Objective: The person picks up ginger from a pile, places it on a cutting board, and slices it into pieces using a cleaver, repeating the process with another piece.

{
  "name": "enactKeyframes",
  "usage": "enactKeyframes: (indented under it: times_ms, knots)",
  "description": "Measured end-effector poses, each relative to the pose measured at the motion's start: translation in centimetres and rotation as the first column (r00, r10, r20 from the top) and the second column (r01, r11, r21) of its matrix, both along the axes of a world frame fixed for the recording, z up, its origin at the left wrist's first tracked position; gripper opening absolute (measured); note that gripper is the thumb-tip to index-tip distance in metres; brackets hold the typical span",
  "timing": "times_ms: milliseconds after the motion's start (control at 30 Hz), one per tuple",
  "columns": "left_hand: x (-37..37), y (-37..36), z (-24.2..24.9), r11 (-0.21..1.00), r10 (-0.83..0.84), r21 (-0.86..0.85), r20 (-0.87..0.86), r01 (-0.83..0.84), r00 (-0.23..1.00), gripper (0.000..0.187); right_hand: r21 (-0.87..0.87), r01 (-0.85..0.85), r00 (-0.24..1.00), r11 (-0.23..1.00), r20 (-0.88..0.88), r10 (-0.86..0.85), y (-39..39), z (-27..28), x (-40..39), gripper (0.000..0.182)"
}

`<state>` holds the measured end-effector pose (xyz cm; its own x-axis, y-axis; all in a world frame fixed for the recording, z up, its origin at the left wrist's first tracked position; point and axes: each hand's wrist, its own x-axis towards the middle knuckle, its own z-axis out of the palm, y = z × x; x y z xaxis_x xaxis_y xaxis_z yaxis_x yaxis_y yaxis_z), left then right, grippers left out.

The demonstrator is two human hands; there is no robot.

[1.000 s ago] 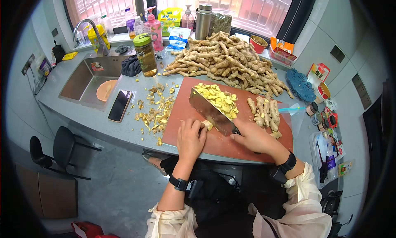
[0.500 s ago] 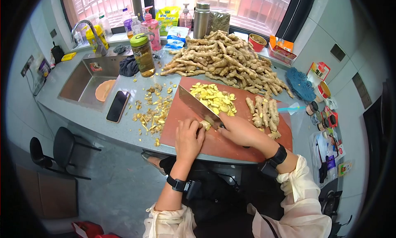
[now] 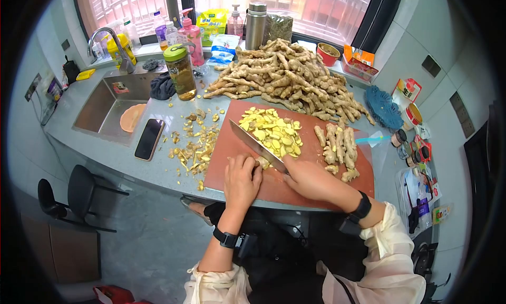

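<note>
My left hand (image 3: 243,178) is closed on a small piece of ginger (image 3: 263,163) near the front of the reddish-brown cutting board (image 3: 224,167). My right hand (image 3: 303,173) grips a cleaver (image 3: 256,144), whose handle is mostly hidden in the fist. The blade slants up to the left, just beyond the ginger piece. Behind it lies a heap of yellow ginger slices (image 3: 276,130). Several whole ginger roots (image 3: 339,144) rest on the board's right side. Left of the board, ginger trimmings (image 3: 197,146) are scattered over the counter.
A big pile of ginger (image 3: 295,77) covers the back of the counter. Left of it stands a green-lidded bottle (image 3: 182,77); a phone (image 3: 149,139) lies beside the steel sink (image 3: 87,111). A blue basket (image 3: 383,107) and small jars (image 3: 404,150) are on the right.
The cleaver has tipped and shifted slightly, its blade showing narrower now. My right hand has turned a little with it, while my left hand stays nearly in place.
</note>
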<state>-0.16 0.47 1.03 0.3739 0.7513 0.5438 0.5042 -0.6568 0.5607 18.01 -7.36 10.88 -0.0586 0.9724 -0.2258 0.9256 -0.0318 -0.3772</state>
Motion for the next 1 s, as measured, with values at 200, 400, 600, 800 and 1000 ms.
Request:
enactKeyframes:
  times_ms: [200,400,600,800,1000]
  knots:
    - [-0.1,0.1,-0.1,1.0,0.019,0.017,-0.003,-0.019,1.0,0.016,0.078,0.021,0.999,0.997,-0.044,-0.017,3.1,-1.9,-0.2,0.033]
    - [-0.1,0.0,-0.1,0.999,0.02,0.029,0.012,-0.02,1.0,0.016,0.085,0.081,0.993,0.993,-0.094,-0.073,2.0,-1.2,1.7,0.035]
    - [-0.1,0.0,-0.2,0.999,0.023,0.029,0.017,-0.024,1.0,0.014,0.295,0.148,0.968,0.944,-0.238,-0.077,-0.3,-0.9,4.0,0.039]
    - [-0.2,0.0,-0.3,1.0,0.012,0.012,0.018,-0.013,1.0,0.013,0.036,0.247,0.913,0.968,-0.344,-0.22,-3.3,2.8,2.5,0.04]
    - [-0.2,0.0,-0.3,1.0,0.004,0.0,0.03,-0.004,1.0,0.013,0.036,0.192,0.936,0.981,-0.306,-0.172,-4.4,-0.1,3.4,0.046]
